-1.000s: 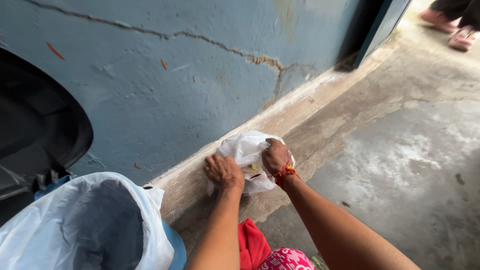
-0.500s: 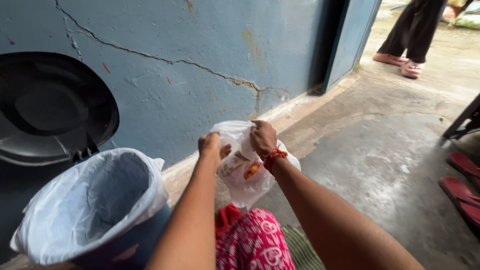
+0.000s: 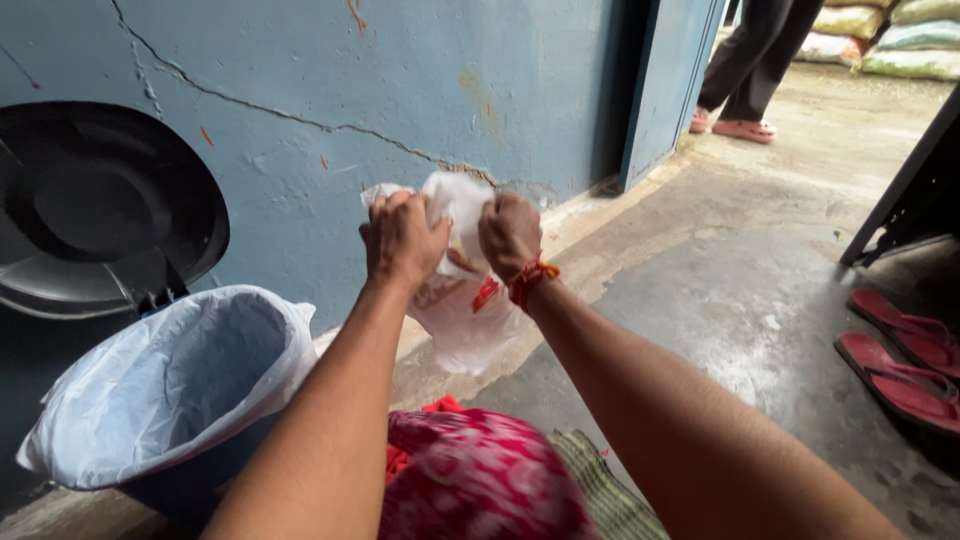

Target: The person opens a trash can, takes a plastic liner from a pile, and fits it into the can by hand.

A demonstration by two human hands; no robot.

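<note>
Fingers [image 3: 398,222] of the left hand [image 3: 402,240] are clenched into a fist around the gathered neck of a thin white plastic bag [image 3: 462,315], and the right hand [image 3: 510,235], with a red thread band [image 3: 530,280] at its wrist, is clenched on the same neck just beside it. The bag hangs in the air between the two fists, in front of the cracked blue wall [image 3: 420,80] and above the concrete floor [image 3: 760,290], a little to the right of a blue bin [image 3: 190,480] lined with a pale plastic liner [image 3: 170,380]. The bin's black lid [image 3: 100,205] stands tipped back against the wall.

Through the thin film some orange and red scraps show; what they are I cannot tell. The plastic looks flimsy, and with both fists bearing on one short stretch of it, a hard pull in opposite directions could probably split the film and drop the contents on the floor or on the red patterned cloth [image 3: 480,480] over the person's lap. If one fist slackens, the neck could fall open and the bag tilt, spilling on that side. The bag does not hang over the bin's mouth, so anything that falls would likely miss the liner.

Red sandals [image 3: 900,360] lie on the floor to the right, well apart, and another person's legs [image 3: 750,60] stand near the doorway.
</note>
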